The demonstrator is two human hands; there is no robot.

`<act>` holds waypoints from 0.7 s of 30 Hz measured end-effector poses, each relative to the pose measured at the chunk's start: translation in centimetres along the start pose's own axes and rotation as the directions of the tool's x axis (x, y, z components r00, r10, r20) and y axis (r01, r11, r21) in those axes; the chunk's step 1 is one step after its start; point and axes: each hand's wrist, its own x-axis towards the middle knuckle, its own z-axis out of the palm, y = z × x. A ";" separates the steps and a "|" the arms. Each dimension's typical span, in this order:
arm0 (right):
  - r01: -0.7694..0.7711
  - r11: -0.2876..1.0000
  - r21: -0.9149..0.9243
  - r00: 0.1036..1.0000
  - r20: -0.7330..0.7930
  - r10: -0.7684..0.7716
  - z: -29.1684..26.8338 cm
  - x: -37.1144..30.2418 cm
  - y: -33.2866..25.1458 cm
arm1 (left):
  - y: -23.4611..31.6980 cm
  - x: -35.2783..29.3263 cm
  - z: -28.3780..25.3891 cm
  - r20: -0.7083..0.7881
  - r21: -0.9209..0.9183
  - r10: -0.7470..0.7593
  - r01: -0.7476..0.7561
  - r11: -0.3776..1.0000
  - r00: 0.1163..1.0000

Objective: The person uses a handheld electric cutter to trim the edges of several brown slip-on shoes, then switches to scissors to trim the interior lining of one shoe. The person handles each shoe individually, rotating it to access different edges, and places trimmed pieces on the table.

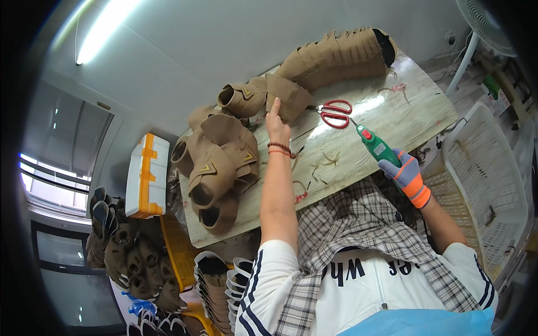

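Note:
My bare left hand (pixel 277 124), with a beaded bracelet at the wrist, grips the edge of a tan shoe upper (pixel 291 99) above the table. One finger lies along its surface; the rest of the grip is partly hidden. My right hand (pixel 404 172), in a grey and orange glove, is closed around a green handheld electric tool (pixel 378 147) with a red button. The tool's thin metal tip points toward red-handled scissors (pixel 336 114), which lie beside the held upper, their blades partly covered.
Several tan uppers with yellow V marks (pixel 213 171) are heaped on the table's left (pixel 358 159). A long nested stack of uppers (pixel 336 60) lies at the back. A white basket (pixel 487 179) stands right, a white box with orange trim (pixel 148 175) left, and more stacked uppers (pixel 213 285) below.

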 end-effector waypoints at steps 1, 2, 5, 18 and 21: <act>0.025 0.999 -0.036 1.000 -0.014 -0.025 0.0 0.1 0.1 | 0.9 -1.7 0.4 0.031 0.015 0.022 -0.023 1.000 0.999; 0.049 0.996 -0.071 0.999 -0.021 -0.050 0.1 0.3 0.3 | 2.2 -3.7 0.8 0.058 0.031 0.046 -0.048 0.998 0.997; 0.183 0.966 -0.182 0.981 -0.030 -0.191 0.9 0.4 0.3 | 7.1 -8.8 1.2 0.101 0.042 0.071 -0.075 0.996 0.992; 0.711 0.517 -0.476 0.663 0.208 -0.720 2.2 -1.9 -5.0 | 19.2 -17.8 -1.3 0.093 -0.444 -0.267 0.280 0.851 0.959; 0.737 0.470 -0.486 0.628 0.233 -0.743 1.9 -2.4 -5.3 | 18.7 -18.1 -1.3 0.130 -0.464 -0.288 0.315 0.828 0.949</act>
